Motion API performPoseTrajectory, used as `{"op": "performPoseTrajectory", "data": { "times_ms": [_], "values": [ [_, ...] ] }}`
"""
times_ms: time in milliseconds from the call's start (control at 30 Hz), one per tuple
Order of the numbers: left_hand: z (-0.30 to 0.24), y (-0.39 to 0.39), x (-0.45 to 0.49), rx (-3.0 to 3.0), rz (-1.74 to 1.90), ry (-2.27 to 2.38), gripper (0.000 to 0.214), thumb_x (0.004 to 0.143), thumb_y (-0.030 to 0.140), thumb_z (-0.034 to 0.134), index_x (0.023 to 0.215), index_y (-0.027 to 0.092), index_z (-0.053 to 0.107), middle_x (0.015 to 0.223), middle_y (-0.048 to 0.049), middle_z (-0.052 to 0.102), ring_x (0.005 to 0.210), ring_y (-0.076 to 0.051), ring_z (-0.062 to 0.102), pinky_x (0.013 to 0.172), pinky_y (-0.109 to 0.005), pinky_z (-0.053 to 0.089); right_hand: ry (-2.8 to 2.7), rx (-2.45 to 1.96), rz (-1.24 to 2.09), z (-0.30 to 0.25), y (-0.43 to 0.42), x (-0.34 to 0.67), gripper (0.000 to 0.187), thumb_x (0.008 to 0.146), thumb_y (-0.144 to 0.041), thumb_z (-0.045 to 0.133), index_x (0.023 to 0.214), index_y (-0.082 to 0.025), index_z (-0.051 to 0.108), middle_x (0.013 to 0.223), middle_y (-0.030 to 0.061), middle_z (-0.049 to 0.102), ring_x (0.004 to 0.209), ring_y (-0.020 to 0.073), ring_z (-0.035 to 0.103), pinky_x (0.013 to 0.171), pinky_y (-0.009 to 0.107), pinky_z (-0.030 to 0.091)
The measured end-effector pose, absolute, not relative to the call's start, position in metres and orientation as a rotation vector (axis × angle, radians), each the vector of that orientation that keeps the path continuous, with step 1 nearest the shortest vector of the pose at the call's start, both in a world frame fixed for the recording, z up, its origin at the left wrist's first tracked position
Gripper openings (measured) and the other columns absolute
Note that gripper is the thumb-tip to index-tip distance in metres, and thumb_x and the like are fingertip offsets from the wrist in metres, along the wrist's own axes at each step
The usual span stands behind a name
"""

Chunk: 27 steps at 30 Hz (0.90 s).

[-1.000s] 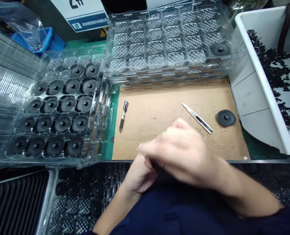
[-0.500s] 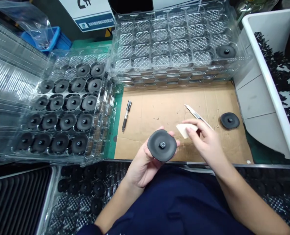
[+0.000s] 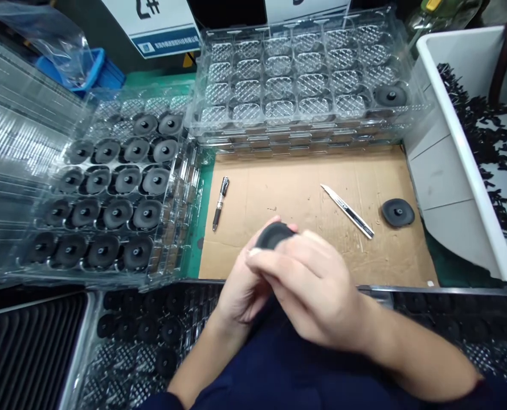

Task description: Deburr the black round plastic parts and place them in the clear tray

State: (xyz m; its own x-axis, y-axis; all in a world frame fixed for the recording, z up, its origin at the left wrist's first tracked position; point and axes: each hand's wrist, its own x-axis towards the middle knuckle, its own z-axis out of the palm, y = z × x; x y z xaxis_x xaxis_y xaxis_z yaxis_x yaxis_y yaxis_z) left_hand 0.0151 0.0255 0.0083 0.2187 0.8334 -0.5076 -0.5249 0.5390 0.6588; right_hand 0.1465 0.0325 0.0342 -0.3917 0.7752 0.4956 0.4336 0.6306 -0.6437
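My left hand (image 3: 240, 293) grips a round black rubber disc (image 3: 273, 234) above the near edge of a cardboard sheet (image 3: 296, 193). Only the disc's top edge shows. My right hand (image 3: 311, 287) lies across the disc's face with its fingers closed and pressed on it. What those fingers hold is hidden. A second black disc (image 3: 397, 212) lies loose on the cardboard at the right. A small knife (image 3: 347, 211) lies beside it, and a pen (image 3: 220, 202) rests on the cardboard's left edge.
A clear blister tray (image 3: 180, 188) at the left holds several black discs. Another clear tray (image 3: 305, 80) at the back holds one disc in its right corner. A white bin (image 3: 450, 154) with black scraps stands at the right. More trays sit near my lap.
My right hand, which held a small white piece to the right of the disc, has swung left over the disc's face and now covers most of it.
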Motion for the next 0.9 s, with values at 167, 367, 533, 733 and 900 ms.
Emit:
{"op": "performPoseTrajectory", "data": {
  "times_ms": [167, 367, 533, 733, 900],
  "values": [
    [0.001, 0.022, 0.003, 0.319, 0.955, 0.839, 0.052, 0.066, 0.037, 0.077, 0.115, 0.026, 0.060, 0.115, -0.0047, 0.063, 0.102, -0.019, 0.061, 0.085, -0.023, 0.051, -1.996, -1.099, 0.830, 0.024, 0.023, 0.174, 0.020, 0.087, -0.013, 0.047, 0.100, -0.016, 0.062, 0.082, 0.0028, 0.065, 0.069, 0.0132, 0.053, 0.064, 0.030, 0.039],
    [0.003, 0.017, 0.008, 0.242, 0.917, 0.650, 0.056, 0.061, 0.043, 0.078, 0.112, 0.033, 0.059, 0.122, -0.0016, 0.058, 0.104, -0.025, 0.061, 0.082, -0.031, 0.054, -1.255, -1.329, 1.022, -0.021, 0.033, 0.191, 0.022, 0.090, -0.030, 0.047, 0.106, -0.022, 0.060, 0.101, 0.0046, 0.065, 0.084, 0.0158, 0.061, 0.065, 0.028, 0.047],
    [0.001, 0.015, 0.004, 0.184, 0.915, 0.573, 0.047, 0.069, 0.044, 0.072, 0.113, 0.033, 0.059, 0.121, -0.0011, 0.059, 0.103, -0.023, 0.062, 0.084, -0.029, 0.053, -1.652, -1.538, 1.075, -0.059, 0.037, 0.189, 0.024, 0.091, -0.027, 0.043, 0.104, -0.018, 0.062, 0.098, 0.0055, 0.066, 0.080, 0.0148, 0.060, 0.068, 0.028, 0.047],
    [-0.003, 0.016, 0.005, 0.158, 0.879, 0.512, 0.052, 0.075, 0.059, 0.056, 0.118, 0.029, 0.057, 0.118, -0.0039, 0.060, 0.101, -0.023, 0.063, 0.087, -0.032, 0.052, -1.936, -1.506, 0.983, -0.074, 0.030, 0.180, 0.023, 0.088, -0.024, 0.048, 0.103, -0.020, 0.065, 0.088, 0.0044, 0.067, 0.081, 0.0187, 0.056, 0.075, 0.035, 0.045],
    [0.000, 0.015, 0.005, 0.296, 0.900, 0.541, 0.050, 0.087, 0.058, 0.037, 0.125, 0.030, 0.051, 0.123, -0.0063, 0.057, 0.098, -0.023, 0.064, 0.083, -0.032, 0.054, -1.926, -1.605, 0.734, -0.076, 0.049, 0.210, 0.027, 0.087, -0.026, 0.048, 0.109, -0.020, 0.063, 0.109, 0.0101, 0.059, 0.103, 0.0246, 0.050, 0.092, 0.043, 0.038]
  ]
}}
